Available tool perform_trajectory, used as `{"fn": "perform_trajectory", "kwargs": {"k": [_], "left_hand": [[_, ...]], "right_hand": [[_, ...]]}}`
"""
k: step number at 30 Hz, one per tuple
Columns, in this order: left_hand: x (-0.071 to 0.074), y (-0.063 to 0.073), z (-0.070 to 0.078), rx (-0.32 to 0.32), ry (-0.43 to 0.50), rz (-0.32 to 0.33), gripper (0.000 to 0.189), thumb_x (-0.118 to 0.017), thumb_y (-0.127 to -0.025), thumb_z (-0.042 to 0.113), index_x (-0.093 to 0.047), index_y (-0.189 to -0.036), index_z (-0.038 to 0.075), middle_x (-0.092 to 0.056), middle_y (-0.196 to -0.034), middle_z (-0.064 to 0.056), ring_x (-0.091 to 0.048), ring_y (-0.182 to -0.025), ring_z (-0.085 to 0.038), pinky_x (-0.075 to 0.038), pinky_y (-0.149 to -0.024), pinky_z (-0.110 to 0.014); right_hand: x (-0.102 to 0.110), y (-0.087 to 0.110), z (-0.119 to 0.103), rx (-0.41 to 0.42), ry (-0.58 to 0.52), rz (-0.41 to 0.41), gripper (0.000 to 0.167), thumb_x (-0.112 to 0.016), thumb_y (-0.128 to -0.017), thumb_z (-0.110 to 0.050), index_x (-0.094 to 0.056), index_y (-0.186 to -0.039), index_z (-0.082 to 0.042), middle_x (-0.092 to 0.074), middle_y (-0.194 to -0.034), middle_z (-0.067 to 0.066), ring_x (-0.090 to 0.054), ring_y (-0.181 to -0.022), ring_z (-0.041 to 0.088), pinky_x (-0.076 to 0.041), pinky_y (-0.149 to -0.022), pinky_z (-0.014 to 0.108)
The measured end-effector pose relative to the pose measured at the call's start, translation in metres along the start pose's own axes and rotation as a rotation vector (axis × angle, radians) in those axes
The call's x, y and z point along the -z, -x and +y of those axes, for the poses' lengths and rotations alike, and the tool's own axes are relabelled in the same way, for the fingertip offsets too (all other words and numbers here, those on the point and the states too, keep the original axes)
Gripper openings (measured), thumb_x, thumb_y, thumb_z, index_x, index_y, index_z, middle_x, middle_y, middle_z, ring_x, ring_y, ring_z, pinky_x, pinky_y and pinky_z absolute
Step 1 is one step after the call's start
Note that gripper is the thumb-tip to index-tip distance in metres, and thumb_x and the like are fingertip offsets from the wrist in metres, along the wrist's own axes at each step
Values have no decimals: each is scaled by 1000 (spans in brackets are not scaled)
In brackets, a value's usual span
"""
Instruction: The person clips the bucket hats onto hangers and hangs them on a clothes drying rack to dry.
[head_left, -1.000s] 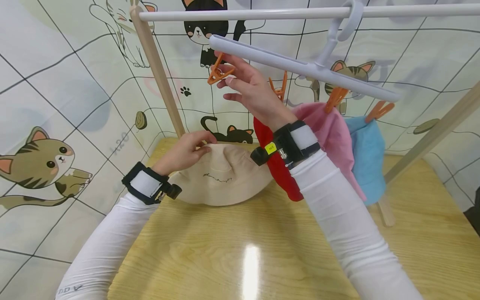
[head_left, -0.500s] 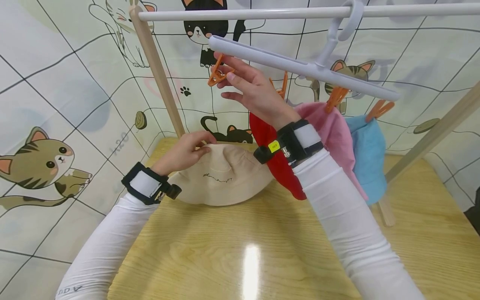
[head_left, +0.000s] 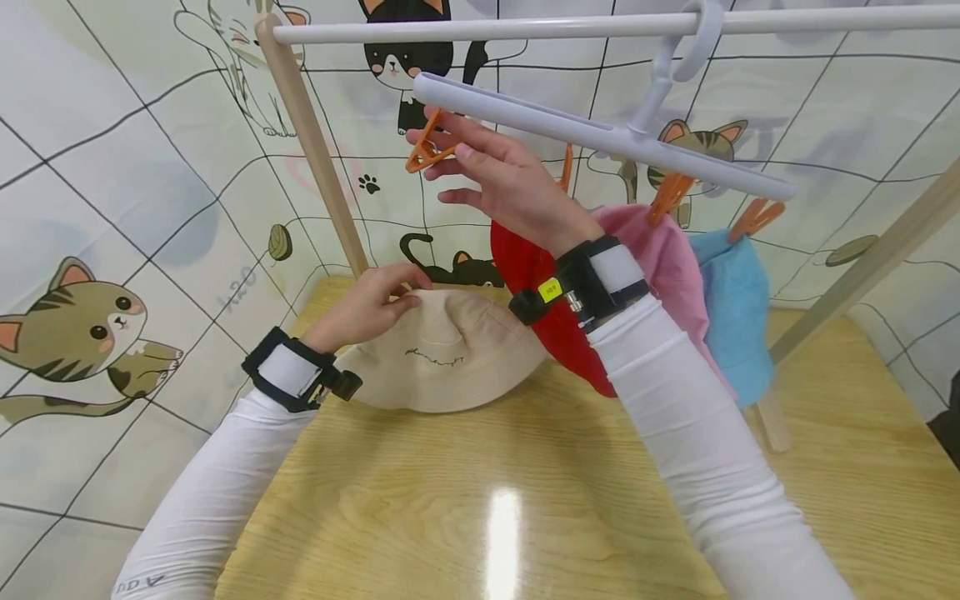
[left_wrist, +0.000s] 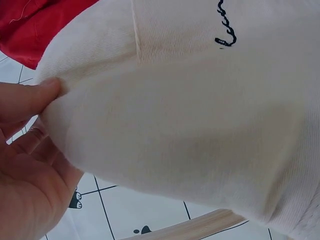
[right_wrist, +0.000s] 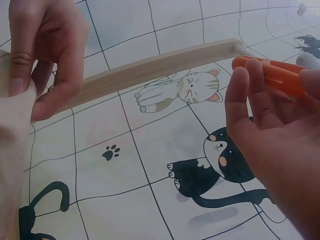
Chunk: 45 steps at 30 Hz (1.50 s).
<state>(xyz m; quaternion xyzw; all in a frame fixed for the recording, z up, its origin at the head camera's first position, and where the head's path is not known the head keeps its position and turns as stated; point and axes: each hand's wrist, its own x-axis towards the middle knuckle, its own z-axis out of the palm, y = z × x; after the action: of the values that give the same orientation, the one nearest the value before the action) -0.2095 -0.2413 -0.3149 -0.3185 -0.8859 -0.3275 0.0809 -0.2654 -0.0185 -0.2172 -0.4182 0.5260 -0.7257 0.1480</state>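
Observation:
My left hand [head_left: 375, 304] pinches the top of a beige bucket hat [head_left: 442, 379] between thumb and fingers. In the left wrist view the thumb [left_wrist: 30, 100] lies on the hat's cloth, which hangs down with dark stitched lettering. Just under the left end of a pale plastic hanger [head_left: 525, 112], my right hand [head_left: 510, 179] holds an orange clothes clip [head_left: 423, 154] by its handles. The right wrist view shows that clip [right_wrist: 275, 77] between thumb and fingertips, apart from the hat.
A red hat [head_left: 517, 250], partly behind my right wrist, a pink hat [head_left: 667, 258] and a blue hat [head_left: 731, 308] hang from orange clips. The hanger hooks over a white rail [head_left: 480, 32] on wooden posts [head_left: 315, 142]. Below lies a wooden table [head_left: 405, 500].
My right hand and the clip have shifted slightly left. The red hat has swung a little left behind my wrist. The left hand and beige hat have stayed put.

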Motion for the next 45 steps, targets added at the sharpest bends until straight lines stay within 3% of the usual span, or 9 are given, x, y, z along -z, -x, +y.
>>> {"fn": "perform_trajectory", "kwargs": {"k": [11,18,25,35,39,45], "left_hand": [[0,0,1,2,-1,4,14,-58,-89,-11,-63,-100,-3,-64,-99,-13,-59,-93,-26,-50,-84,-41],[3,-5,5,-37,-11,39,16,-57,-87,-15,-63,-98,-5,-64,-97,-15,-58,-93,-28,-50,-84,-42],[8,-11,9,-60,-40,112,19,-55,-86,-18,-63,-98,-5,-64,-97,-16,-59,-90,-28,-50,-83,-42],[18,-23,21,-41,-50,230,23,-52,-85,-20,-65,-98,-5,-65,-97,-16,-59,-92,-26,-49,-87,-43],[24,-28,27,-4,-45,298,20,-53,-86,-17,-63,-98,-4,-65,-97,-16,-58,-93,-25,-48,-88,-41],[30,-35,34,69,5,376,13,-56,-89,-13,-61,-99,-5,-65,-97,-16,-59,-92,-22,-48,-84,-35]], "right_hand": [[5,2,2,-61,36,67,47,-41,-101,-3,-35,-148,-5,-49,-135,15,-50,-116,31,-43,-97,41],[12,4,7,-111,182,71,48,-45,-101,-9,-36,-148,-8,-53,-130,14,-51,-115,32,-44,-97,42],[16,3,9,-134,245,61,46,-45,-102,-8,-37,-147,-9,-52,-130,13,-52,-113,29,-44,-97,40],[17,3,10,-165,268,75,42,-47,-101,-10,-42,-143,-9,-54,-129,13,-52,-116,27,-42,-99,40],[18,2,12,-151,274,83,39,-48,-101,-9,-45,-139,-7,-54,-129,13,-53,-116,27,-42,-100,38],[20,3,14,-126,229,92,31,-47,-101,-8,-50,-132,-6,-58,-117,16,-55,-111,29,-39,-101,37]]}}
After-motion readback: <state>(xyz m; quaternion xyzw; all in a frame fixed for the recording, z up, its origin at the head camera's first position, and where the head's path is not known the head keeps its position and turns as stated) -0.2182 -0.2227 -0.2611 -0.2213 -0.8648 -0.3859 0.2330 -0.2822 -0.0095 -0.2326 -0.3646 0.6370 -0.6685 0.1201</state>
